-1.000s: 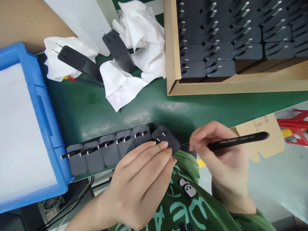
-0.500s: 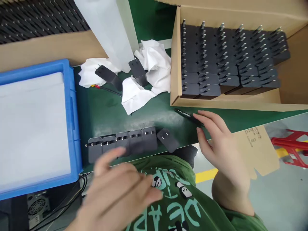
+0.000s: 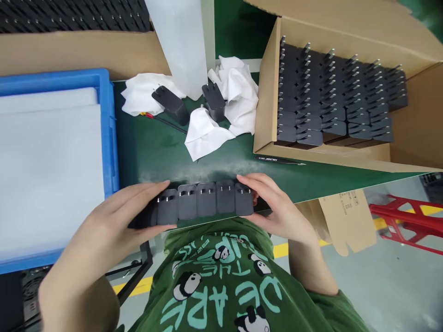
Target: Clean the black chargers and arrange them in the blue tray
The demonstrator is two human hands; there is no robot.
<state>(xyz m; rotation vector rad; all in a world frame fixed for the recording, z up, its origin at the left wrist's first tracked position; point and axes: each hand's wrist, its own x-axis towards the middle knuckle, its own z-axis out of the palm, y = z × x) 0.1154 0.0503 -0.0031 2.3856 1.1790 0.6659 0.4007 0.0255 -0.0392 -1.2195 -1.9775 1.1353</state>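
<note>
Several black power adapters point(image 3: 206, 199) stand side by side in a row at the table's near edge, metal prongs showing near their tops. My left hand point(image 3: 126, 212) is closed around the left end of the row, partly hiding the adapter there. Fingers and thumb of my right hand point(image 3: 272, 205) grip the right-end adapter point(image 3: 244, 200). Black tweezers point(image 3: 277, 160) lie along the front of the cardboard box point(image 3: 266, 87), apart from both hands. Inside that box, more adapters point(image 3: 334, 127) stand in rows with prongs up.
A blue tray point(image 3: 112, 133) with white sheets is at the left. Two loose adapters, one point(image 3: 171, 105) at left and one point(image 3: 213, 102) at right, lie among white cloths point(image 3: 207, 136). A second carton point(image 3: 86, 53) of adapters stands behind. A red stand point(image 3: 408, 223) is on the floor.
My right hand has left the tweezers and moved left onto the row's end. My left hand has come onto the other end. The tilted adapter now stands in line with the others.
</note>
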